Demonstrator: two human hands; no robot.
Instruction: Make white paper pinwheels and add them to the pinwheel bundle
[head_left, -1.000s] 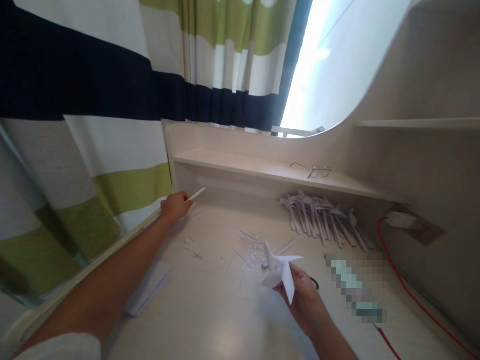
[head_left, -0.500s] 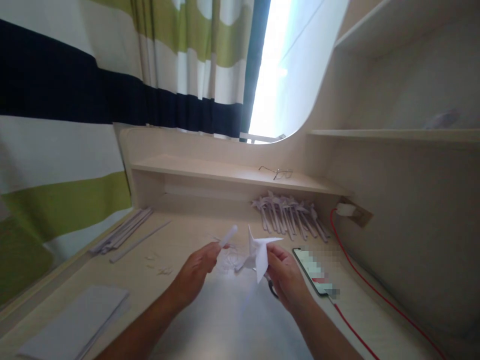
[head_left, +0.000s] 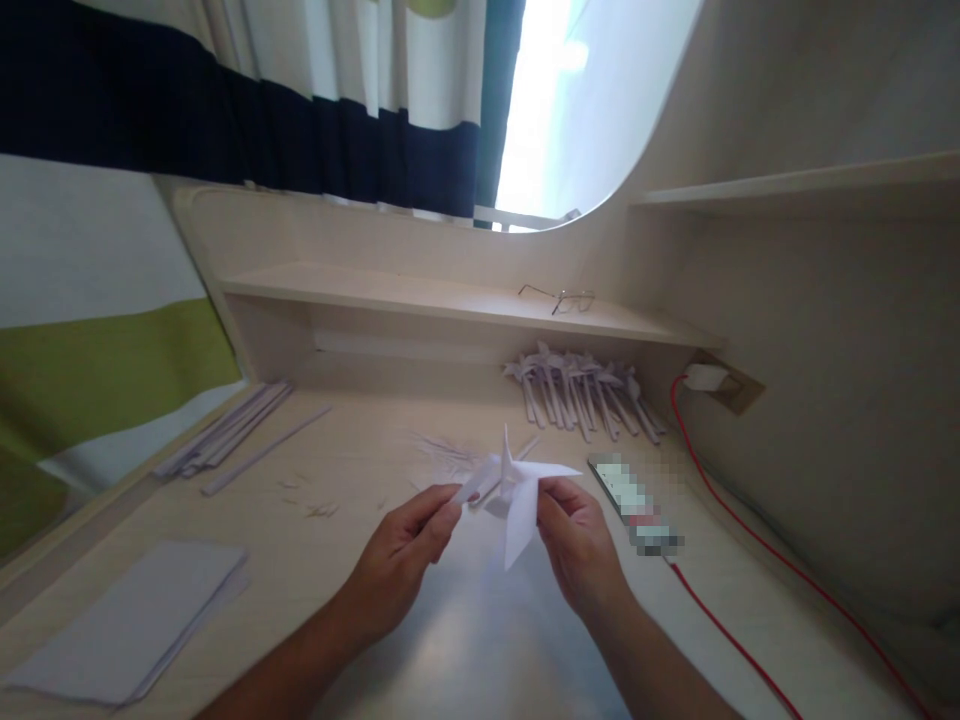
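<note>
My right hand [head_left: 581,540] is closed on a white paper pinwheel [head_left: 517,495], pinching one of its blades between thumb and fingers. My left hand [head_left: 412,545] is closed around a white paper stick [head_left: 472,483] whose far end meets or overlaps the pinwheel's left side. Whether the stick and pinwheel are joined, I cannot tell. Both hands hover over the near middle of the desk. Behind them lies a pile of thin paper shreds [head_left: 446,452], partly hidden by the pinwheel.
Several paper pinwheels on sticks [head_left: 577,390] lie at the back right. Paper sticks [head_left: 225,430] are bundled at the left, near small scraps [head_left: 321,510] and stacked paper sheets [head_left: 127,620]. A phone [head_left: 630,505] with a red cable [head_left: 739,640] lies right. Glasses [head_left: 574,300] rest on the shelf.
My left hand has brought the paper stick over to the pinwheel, where they were apart before. The pinwheel has turned a little in my right hand. The view has tilted downward.
</note>
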